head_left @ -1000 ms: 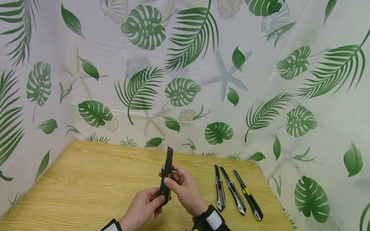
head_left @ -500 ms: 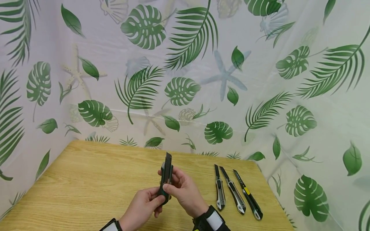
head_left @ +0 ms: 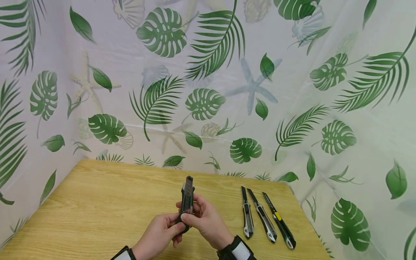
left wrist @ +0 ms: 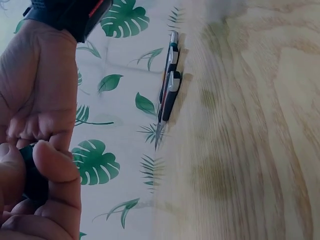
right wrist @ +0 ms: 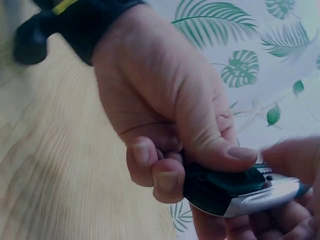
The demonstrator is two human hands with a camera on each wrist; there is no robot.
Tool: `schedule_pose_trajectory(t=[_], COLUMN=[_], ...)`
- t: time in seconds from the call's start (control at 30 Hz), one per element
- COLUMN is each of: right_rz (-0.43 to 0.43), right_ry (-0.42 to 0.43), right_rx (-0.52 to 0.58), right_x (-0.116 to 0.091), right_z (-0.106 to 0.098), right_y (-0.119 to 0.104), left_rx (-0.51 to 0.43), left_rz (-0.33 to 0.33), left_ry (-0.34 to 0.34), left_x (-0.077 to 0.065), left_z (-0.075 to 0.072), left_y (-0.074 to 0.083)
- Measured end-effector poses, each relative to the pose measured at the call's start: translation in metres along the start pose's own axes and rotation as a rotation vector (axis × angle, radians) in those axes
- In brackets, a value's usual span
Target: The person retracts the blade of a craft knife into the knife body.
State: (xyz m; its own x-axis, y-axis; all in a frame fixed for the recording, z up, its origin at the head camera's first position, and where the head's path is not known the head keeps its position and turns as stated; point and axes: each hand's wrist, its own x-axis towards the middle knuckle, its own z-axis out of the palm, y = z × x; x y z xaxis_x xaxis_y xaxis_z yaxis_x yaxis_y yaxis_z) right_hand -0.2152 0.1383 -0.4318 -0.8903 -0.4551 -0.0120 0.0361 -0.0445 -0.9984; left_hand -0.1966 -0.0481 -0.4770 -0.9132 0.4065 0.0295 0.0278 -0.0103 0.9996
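Note:
Both hands hold one snap-off utility knife (head_left: pixel 187 196) upright over the middle of the table, its dark segmented blade pointing up. My left hand (head_left: pixel 160 231) grips the lower end of the handle, thumb across it. My right hand (head_left: pixel 208 224) holds the handle from the right, its thumb pressed on the front and its fingers behind. The right wrist view shows the dark green and silver handle (right wrist: pixel 227 192) between the fingers of both hands. In the left wrist view, the fingers hide most of the dark handle (left wrist: pixel 36 175).
Three more snap-off knives lie side by side at the table's right: a grey one (head_left: pixel 247 218), a second grey one (head_left: pixel 266 222) and a black and yellow one (head_left: pixel 283 227), blades out toward the back. A leaf-print curtain (head_left: pixel 208 65) surrounds the wooden table (head_left: pixel 107 202).
The blade shows shorter above the handle and its tip sits lower. My right thumb has slid down the knife's front. The left hand has barely moved.

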Motion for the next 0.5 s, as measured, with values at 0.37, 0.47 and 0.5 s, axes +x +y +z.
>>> schedule_pose_trajectory(t=[0.37,0.47,0.5], right_rz=[0.035,0.037,0.040], right_ry=[0.228,0.240,0.244], right_rx=[0.013,0.051,0.058], right_x=[0.001,0.002,0.003], right_z=[-0.003,-0.003,-0.002], right_y=[0.011,0.017,0.019], left_rx=[0.319,0.600,0.684], left_rz=[0.008,0.126,0.178], left_ry=[0.177,0.297,0.329], left_x=[-0.005,-0.008,-0.008], left_z=[-0.009,-0.002,0.001], left_y=[-0.001,0.002,0.003])
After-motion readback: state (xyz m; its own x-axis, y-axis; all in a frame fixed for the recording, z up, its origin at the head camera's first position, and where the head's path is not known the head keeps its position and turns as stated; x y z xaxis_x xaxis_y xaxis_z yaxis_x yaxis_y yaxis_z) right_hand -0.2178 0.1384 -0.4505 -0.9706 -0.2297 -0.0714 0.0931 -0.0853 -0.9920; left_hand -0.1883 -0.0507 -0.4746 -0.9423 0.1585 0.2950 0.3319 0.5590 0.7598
